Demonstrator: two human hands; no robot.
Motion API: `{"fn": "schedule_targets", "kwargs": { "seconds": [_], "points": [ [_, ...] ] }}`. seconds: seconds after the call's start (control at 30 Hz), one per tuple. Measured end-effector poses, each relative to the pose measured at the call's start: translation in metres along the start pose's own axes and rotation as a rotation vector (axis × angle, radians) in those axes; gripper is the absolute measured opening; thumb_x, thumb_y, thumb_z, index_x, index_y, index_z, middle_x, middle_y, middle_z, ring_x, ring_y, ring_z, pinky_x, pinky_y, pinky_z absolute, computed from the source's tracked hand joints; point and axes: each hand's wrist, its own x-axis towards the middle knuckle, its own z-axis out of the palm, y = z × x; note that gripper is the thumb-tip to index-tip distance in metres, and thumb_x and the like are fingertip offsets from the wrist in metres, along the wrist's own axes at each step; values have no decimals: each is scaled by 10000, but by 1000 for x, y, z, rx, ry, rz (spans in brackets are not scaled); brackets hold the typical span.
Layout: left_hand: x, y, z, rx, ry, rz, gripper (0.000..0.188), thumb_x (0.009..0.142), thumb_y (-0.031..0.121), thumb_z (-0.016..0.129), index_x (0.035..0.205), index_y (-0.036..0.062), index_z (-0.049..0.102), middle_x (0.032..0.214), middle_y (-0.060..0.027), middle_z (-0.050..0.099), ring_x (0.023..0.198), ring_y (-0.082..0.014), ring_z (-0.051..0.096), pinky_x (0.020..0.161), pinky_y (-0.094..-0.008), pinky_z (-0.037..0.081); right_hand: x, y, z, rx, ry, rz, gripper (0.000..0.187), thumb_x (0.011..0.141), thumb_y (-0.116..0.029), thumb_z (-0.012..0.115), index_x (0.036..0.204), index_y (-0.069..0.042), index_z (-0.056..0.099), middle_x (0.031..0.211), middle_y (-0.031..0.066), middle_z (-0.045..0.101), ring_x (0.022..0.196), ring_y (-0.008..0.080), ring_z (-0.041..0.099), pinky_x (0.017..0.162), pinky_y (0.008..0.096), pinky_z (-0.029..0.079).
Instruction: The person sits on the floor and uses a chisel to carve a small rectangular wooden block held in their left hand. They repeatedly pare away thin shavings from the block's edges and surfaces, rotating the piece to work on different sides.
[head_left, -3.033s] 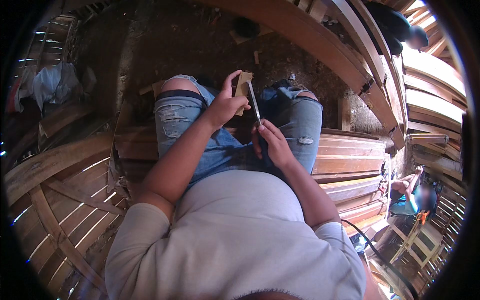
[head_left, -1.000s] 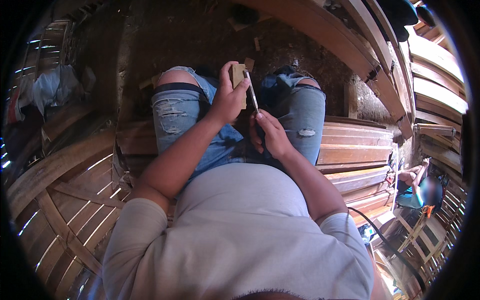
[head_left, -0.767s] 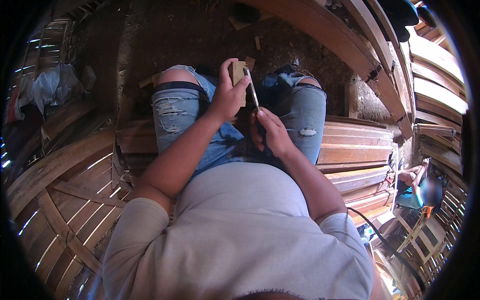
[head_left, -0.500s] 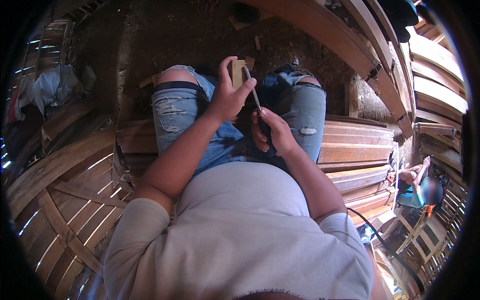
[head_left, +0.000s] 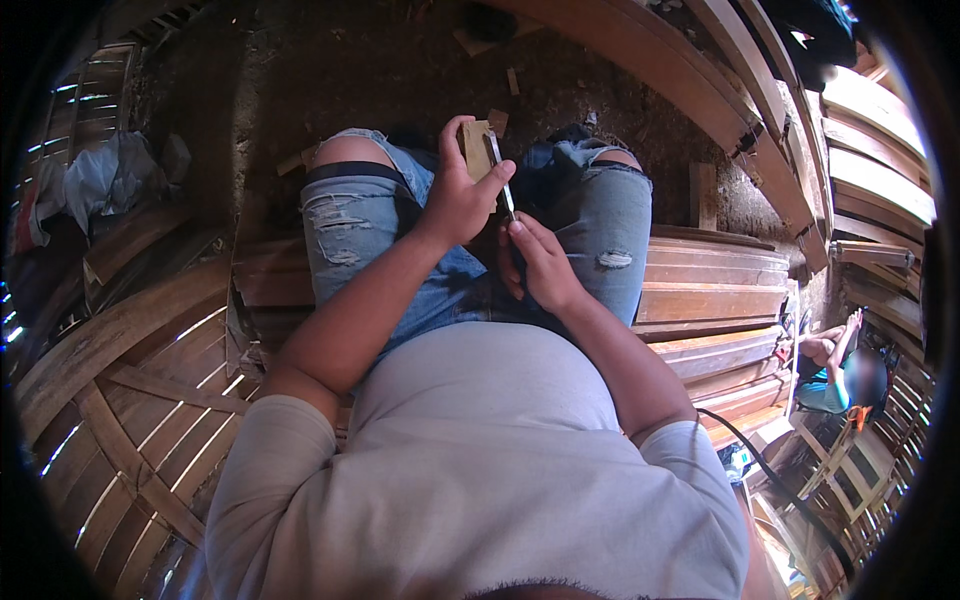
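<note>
Stacked brown planks [head_left: 715,300] spread to the right of the person's legs, a long timber beam [head_left: 640,70] slants across the upper right, and a dark cable [head_left: 770,470] curves behind the right arm. Farther right sits a person in a teal top [head_left: 825,395]. The two denim-clad knees hem in both sides of the hands; between and beyond them lies dark floor [head_left: 330,75] with a small wood scrap [head_left: 513,80]. One pale wood block [head_left: 478,145] stands between the knees, the left hand's [head_left: 458,200] fingers wrapped around it, thumb reaching to the blade. One slim metal-bladed tool [head_left: 505,187] runs along the block's right edge, the right hand's [head_left: 543,260] fingers closed around its lower end; whether blade and wood touch, I cannot tell.
</note>
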Motion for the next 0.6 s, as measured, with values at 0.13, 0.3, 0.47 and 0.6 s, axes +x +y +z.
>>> {"fn": "schedule_targets", "kwargs": {
  "seconds": [0.13, 0.3, 0.47, 0.6],
  "points": [
    [0, 2, -1, 52, -2, 14, 739, 975, 206, 731, 1520, 82, 247, 1365, -205, 511, 1217, -290, 588, 1045, -413, 487, 2, 3, 0, -53, 18, -25, 309, 1147, -336, 385, 1054, -66, 502, 645, 48, 500, 465, 144, 454, 417, 269, 374],
    [0, 4, -1, 58, -5, 18, 740, 977, 211, 728, 1522, 84, 244, 1370, -209, 510, 1235, -302, 589, 1052, -416, 488, 2, 5, 0, -104, 35, -58, 297, 1150, -323, 391, 1047, -66, 501, 663, 39, 504, 477, 131, 454, 418, 261, 377],
    [-2, 13, -1, 101, 16, 39, 756, 966, 224, 747, 1517, 92, 246, 1360, -200, 521, 1220, -302, 601, 1046, -409, 494, 2, 6, 0, -179, 69, -39, 312, 1148, -341, 391, 1046, -69, 503, 683, 34, 508, 492, 127, 461, 417, 262, 381],
    [-1, 7, -7, 74, 19, 24, 782, 954, 265, 775, 1511, 103, 252, 1326, -184, 544, 1195, -294, 612, 1028, -406, 503, 1, -14, -7, 137, -98, 91, 341, 1133, -392, 404, 1035, -81, 506, 640, 34, 483, 450, 133, 438, 405, 274, 372]
  ]
}}
